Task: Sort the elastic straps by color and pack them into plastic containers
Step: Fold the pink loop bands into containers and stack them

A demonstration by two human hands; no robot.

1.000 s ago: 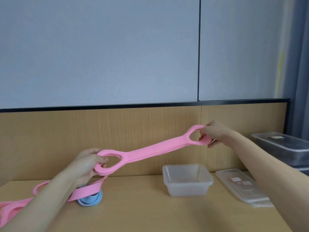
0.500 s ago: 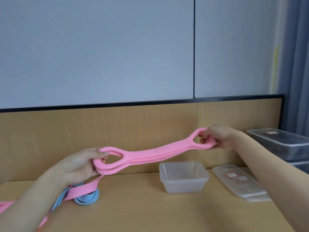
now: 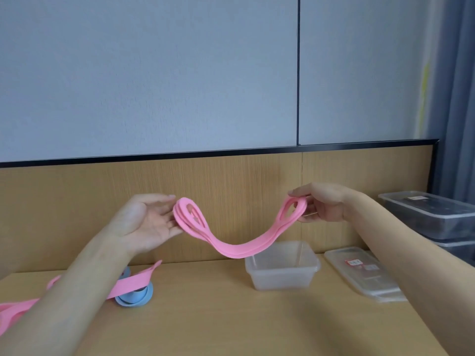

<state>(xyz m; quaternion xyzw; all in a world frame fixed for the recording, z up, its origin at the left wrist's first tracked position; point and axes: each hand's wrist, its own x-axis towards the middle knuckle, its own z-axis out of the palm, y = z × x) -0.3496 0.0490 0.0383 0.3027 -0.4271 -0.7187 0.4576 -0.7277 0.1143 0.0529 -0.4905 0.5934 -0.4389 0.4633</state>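
Two hands, left hand (image 3: 144, 222) and right hand (image 3: 324, 204), each pinch one looped end of the stacked pink elastic straps (image 3: 239, 249), whose sagging middle hangs near the open clear plastic container (image 3: 281, 281), so bringing both ends together evenly should fold them small enough to drop in.

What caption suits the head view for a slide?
Left hand and right hand hold pink straps sagging near a clear container.

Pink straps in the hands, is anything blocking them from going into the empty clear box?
No, nothing visible. The pink straps sag between left hand and right hand above the open container; a lid lies beside it.
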